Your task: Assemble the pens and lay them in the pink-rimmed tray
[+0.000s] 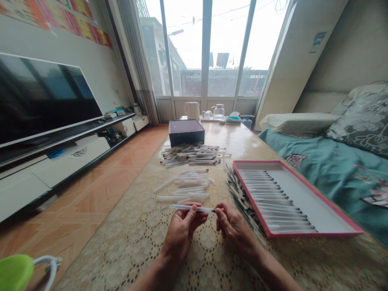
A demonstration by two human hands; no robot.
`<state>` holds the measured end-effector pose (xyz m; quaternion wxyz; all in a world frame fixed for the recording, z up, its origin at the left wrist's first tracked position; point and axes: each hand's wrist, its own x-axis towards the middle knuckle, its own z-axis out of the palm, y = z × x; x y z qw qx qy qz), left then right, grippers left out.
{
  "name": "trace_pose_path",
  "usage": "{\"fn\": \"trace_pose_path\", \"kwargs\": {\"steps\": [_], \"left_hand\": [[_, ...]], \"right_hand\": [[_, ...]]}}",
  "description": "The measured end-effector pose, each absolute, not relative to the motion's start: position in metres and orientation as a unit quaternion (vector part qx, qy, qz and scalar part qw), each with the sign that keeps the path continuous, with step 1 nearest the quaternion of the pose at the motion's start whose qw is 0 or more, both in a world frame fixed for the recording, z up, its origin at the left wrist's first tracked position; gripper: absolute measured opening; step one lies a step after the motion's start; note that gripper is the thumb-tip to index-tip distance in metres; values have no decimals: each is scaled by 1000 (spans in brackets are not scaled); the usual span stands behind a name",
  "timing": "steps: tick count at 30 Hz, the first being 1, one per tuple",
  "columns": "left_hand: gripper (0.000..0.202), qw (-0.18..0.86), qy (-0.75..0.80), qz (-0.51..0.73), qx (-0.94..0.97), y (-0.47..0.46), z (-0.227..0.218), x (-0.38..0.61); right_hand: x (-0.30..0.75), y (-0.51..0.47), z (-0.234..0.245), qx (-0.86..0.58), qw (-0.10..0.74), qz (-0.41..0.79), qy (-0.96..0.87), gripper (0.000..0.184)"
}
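Observation:
Between my two hands a slim white pen (pixel 198 208) lies level above the table. My left hand (pixel 183 226) is closed round its barrel, thumb on top. At the dark right end of the pen, my right hand (pixel 228 222) pinches with thumb and fingers. Just beyond them lie loose clear pen barrels (pixel 192 190). Dark thin refills and small black pieces (pixel 241 202) are scattered right of my right hand. A pink-rimmed box lid (pixel 329 198) holds a row of finished-looking pens (pixel 280 206) with dark ends.
A heap of pens (pixel 194 155) lies before a dark open box (pixel 186 139). Farther back stand a beige jug (pixel 192 110), a glass pitcher (pixel 218 110) and a tissue pack (pixel 233 118). A teal-covered sofa (pixel 318 161) is on the right; a green stool (pixel 15 270) is lower left.

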<state>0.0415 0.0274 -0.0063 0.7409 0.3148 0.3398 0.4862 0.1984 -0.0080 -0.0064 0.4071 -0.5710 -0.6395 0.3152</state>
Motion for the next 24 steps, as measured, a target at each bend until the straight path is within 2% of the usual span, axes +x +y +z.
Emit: {"fn": "trace_pose_path", "kwargs": {"steps": [2,4,10,15,17,21,24], "left_hand": [[17,740,345,486,311,27,-5,42],[17,741,346,484,310,27,-4,43],[18,752,333,474,315,26,-5,44],[17,749,332,483,309,27,-7,43],[17,750,331,481,310,28,-8,44],[16,753,331,474,313,28,-8,43],[16,750,333,479,312,28,-8,43]], "right_hand": [[199,-7,-7,-560,413,321,-642,24],[198,-7,-9,-554,415,322,-646,24],[198,-9,-9,-573,404,289,-652,45],[199,-11,-5,-571,402,303,-648,25],[199,-11,-5,-568,402,301,-652,27],[198,-10,-8,-579,397,287,-652,43],[198,-10,-8,-580,388,293,-653,35]]}}
